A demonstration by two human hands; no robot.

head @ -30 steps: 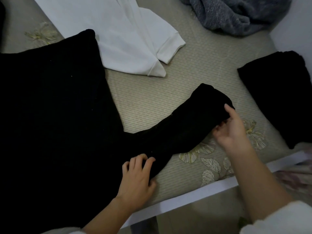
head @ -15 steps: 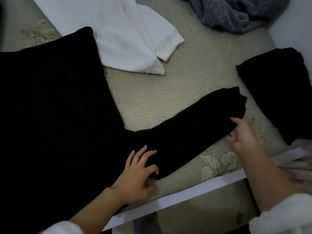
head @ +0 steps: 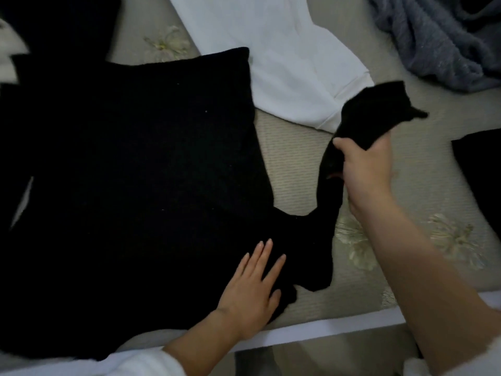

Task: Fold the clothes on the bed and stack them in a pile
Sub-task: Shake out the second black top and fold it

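One black sweater (head: 135,172) on bed (head: 298,164): we press it with flat left hand (head: 249,291) at 6 o'clock, grip its raised sleeve (head: 374,112) in right hand (head: 366,169) at 3 o'clock.

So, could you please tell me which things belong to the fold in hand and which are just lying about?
In hand: black sweater, pressed flat by the left hand; its sleeve, gripped and held up by the right hand.
Lying about: white garment; grey fuzzy garment; black garment at the right edge, all on the bed.
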